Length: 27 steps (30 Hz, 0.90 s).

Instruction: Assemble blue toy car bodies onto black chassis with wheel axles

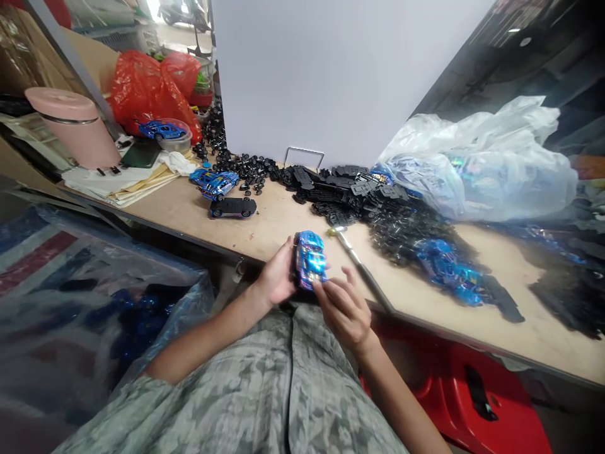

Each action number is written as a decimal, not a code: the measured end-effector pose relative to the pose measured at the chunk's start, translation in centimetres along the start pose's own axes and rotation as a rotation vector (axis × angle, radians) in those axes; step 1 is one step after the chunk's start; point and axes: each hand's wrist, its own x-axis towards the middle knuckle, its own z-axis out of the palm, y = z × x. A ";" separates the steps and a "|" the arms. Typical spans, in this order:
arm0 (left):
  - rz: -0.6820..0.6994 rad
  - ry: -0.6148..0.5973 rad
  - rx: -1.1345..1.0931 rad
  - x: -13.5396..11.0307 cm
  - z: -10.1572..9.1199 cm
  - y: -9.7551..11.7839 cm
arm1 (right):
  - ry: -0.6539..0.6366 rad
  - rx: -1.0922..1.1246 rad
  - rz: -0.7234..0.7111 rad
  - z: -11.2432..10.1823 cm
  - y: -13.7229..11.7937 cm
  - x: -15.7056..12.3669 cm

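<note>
My left hand [276,274] grips a shiny blue toy car [309,260] from its left side, holding it upright above the front edge of the plywood table [283,221]. My right hand [343,309] sits just below, with its fingers curled against the car's lower end. A metal rod tool with a yellow handle [359,265] lies on the table just right of the car, close to my right fingers.
Heaps of black plastic car chassis [340,195], loose black wheels [246,169] and blue car bodies [447,268] cover the table. Behind them are a white board, a bulging plastic bag [477,170] and a red bag. A red stool [486,397] stands below right.
</note>
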 end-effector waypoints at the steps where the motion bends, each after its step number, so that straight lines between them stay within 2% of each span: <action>1: -0.003 0.006 0.003 -0.1 0.0 0.0 | -0.007 -0.004 -0.005 0.1 0.0 0.0; 11: -0.045 0.049 0.020 -0.6 0.2 0.5 | -0.014 -0.055 -0.083 0.4 -0.7 1.7; 17: -0.062 0.043 0.028 -0.7 0.1 0.6 | -0.051 -0.049 -0.061 0.4 -0.8 1.9; 27: -0.067 0.064 0.071 -1.0 0.3 0.7 | -0.044 0.005 -0.034 0.7 -0.7 2.1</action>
